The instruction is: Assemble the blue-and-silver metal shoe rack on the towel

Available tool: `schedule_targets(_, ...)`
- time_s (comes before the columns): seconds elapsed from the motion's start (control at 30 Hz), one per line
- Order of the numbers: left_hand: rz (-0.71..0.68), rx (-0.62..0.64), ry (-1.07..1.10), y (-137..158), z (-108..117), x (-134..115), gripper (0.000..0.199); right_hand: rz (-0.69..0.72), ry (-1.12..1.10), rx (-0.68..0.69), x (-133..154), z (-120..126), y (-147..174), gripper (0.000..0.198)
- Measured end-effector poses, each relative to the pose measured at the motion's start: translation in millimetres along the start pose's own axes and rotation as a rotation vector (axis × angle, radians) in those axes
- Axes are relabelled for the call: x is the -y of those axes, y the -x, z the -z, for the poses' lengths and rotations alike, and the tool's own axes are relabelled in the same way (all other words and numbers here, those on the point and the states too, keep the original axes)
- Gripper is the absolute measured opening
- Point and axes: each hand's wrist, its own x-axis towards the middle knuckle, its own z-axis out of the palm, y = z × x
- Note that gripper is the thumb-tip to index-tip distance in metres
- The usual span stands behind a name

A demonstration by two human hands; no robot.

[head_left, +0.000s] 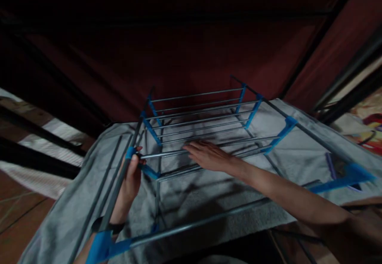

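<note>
Fingers of the left hand (132,176) grip the tubular metal rack (197,223) at a blue plastic joint (130,152), left of centre; those of the right hand (207,155) stretch out, uncurled, over a crossbar (167,154) at centre. The rack occupies mid-frame, on grey cloth (307,150).
</note>
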Motion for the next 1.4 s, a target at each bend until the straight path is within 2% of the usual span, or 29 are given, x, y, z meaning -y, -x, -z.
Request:
schedule_targets(0.13, -0.008, -0.031, -0.029, 0, 2, 2, 0.036, 0.029, 0.016, 0.092, 38, -8, -52, 0.031)
schedule_targets(0.23, -0.025, -0.039, -0.066, 2, 4, 2, 0.038, 0.056, 0.054, 0.157, 44, -9, -65, 0.038)
schedule_targets(0.4, -0.025, -0.026, -0.11, 4, 8, 6, 0.043, 0.069, 0.057, 0.243, 35, -19, -55, 0.049)
schedule_targets(0.63, 0.042, 0.034, -0.069, 6, 8, 16, 0.05, 0.029, 0.059, 0.31, 33, -40, -56, 0.053)
schedule_targets(0.83, 0.142, 0.106, 0.03, 21, 13, 39, 0.042, 0.035, 0.058, 0.327, 34, -46, -52, 0.049)
schedule_targets(0.93, 0.163, 0.134, -0.028, 25, 18, 47, 0.05, 0.03, 0.052, 0.325, 34, -49, -51, 0.048)
schedule_targets(1.1, 0.165, 0.198, -0.055, 25, 23, 53, 0.052, 0.036, 0.047, 0.305, 33, -51, -51, 0.042)
schedule_targets(1.4, 0.201, 0.186, -0.047, 25, 25, 58, 0.06, 0.002, 0.017, 0.339, 34, -47, -51, 0.041)
